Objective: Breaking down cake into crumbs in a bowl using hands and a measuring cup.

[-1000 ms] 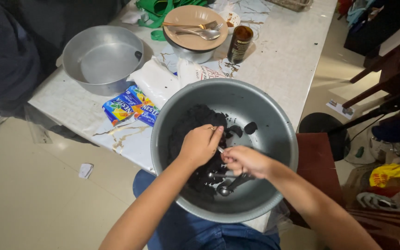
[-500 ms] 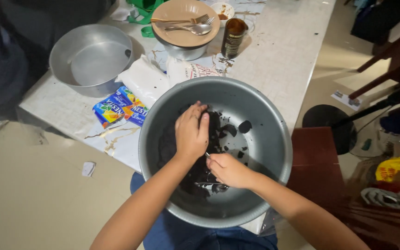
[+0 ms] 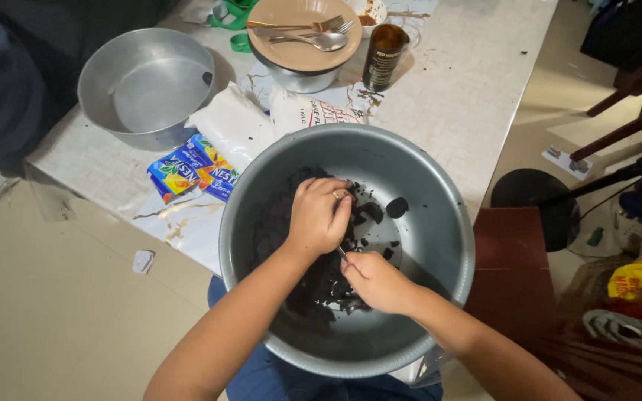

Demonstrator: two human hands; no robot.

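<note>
A big grey metal bowl (image 3: 440, 223) rests at the table's near edge, over my lap, and holds dark crumbled cookie pieces (image 3: 276, 230). My left hand (image 3: 319, 215) is inside the bowl, fingers curled down on the dark pieces; a ring shows on one finger. Just below it, my right hand (image 3: 377, 282) is closed around a thin metal utensil (image 3: 342, 254), whose tip pokes out toward my left hand. A few loose dark chunks (image 3: 397, 206) lie apart on the bowl's right side.
An empty round metal pan (image 3: 105, 70) stands at the back left. Two small colourful sachets (image 3: 195, 172) and white bags (image 3: 235, 126) lie beside the bowl. Behind are a tan plate with fork and spoon (image 3: 299, 30) on a bowl, and a brown bottle (image 3: 384, 56). Dark wooden chairs (image 3: 633, 111) stand right.
My left hand has shifted up and right over the dark pieces, and my right hand has drawn in beneath it. The view has drifted, so the bowl sits more to the right.
</note>
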